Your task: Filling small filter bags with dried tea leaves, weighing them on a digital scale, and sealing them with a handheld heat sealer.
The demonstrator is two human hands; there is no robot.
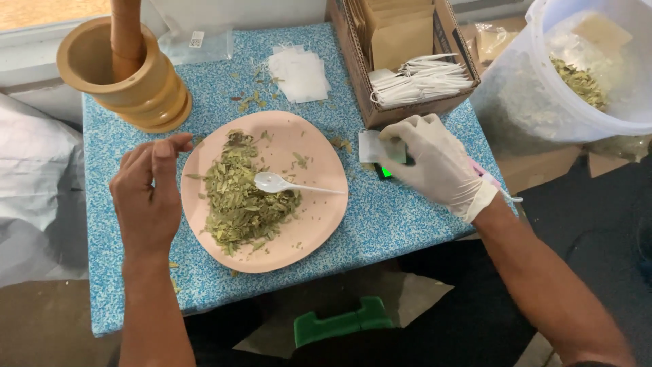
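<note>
A pink plate [319,204] sits on the blue speckled table [401,217] and carries a heap of dried green leaves [238,197] with a white plastic spoon [285,183] lying on it. My bare left hand [146,194] hovers at the plate's left rim, its fingers curled loosely and nothing visible in them. My right hand [435,163] wears a white glove and pinches a small white sachet [370,146] just right of the plate, over a small device with a green light [386,172].
A wooden mortar with pestle [125,75] stands at the back left. White sachets [299,71] lie behind the plate. A cardboard box [401,61] holds brown envelopes and tagged sachets. At the right, a clear plastic bag [570,75] holds more leaves.
</note>
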